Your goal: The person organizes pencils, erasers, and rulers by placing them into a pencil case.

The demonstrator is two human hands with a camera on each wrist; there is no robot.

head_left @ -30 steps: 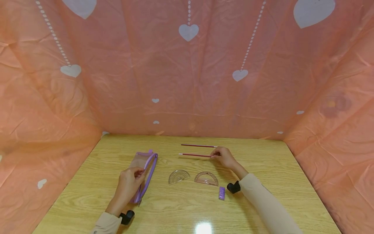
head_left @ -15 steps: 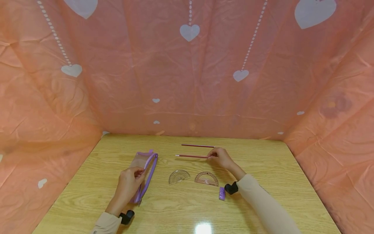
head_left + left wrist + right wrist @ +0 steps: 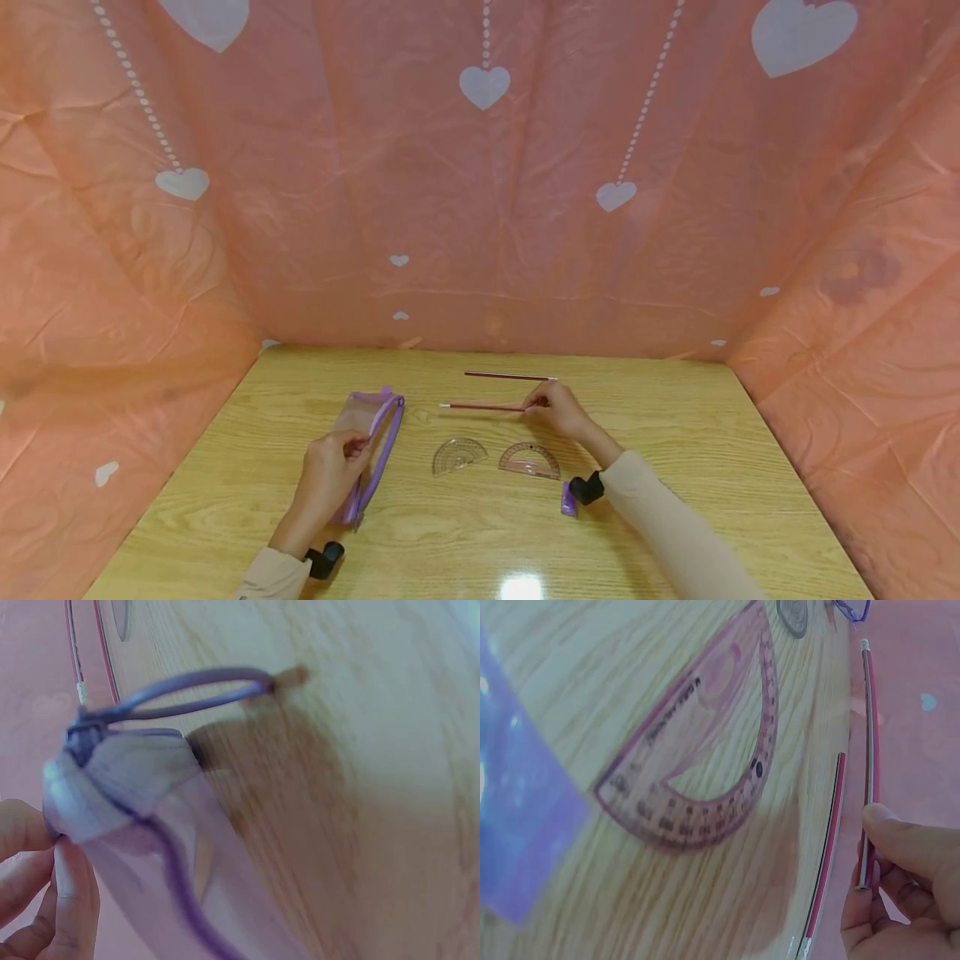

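The two hands are well apart. The left hand [image 3: 330, 468] pinches one edge of the unzipped purple pencil case [image 3: 360, 414]. The right hand [image 3: 561, 412] pinches a red striped pencil [image 3: 480, 407] near one end, its white-tipped end pointing toward the case. A second red pencil [image 3: 502, 376] lies just beyond; the clear protractor [image 3: 453, 456] and pink protractor [image 3: 528, 469] lie nearer, between both hands.

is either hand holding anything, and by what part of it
The right hand holds a red pencil near the end away from its white tip; the left hand pinches a purple pouch by the edge of its opening.
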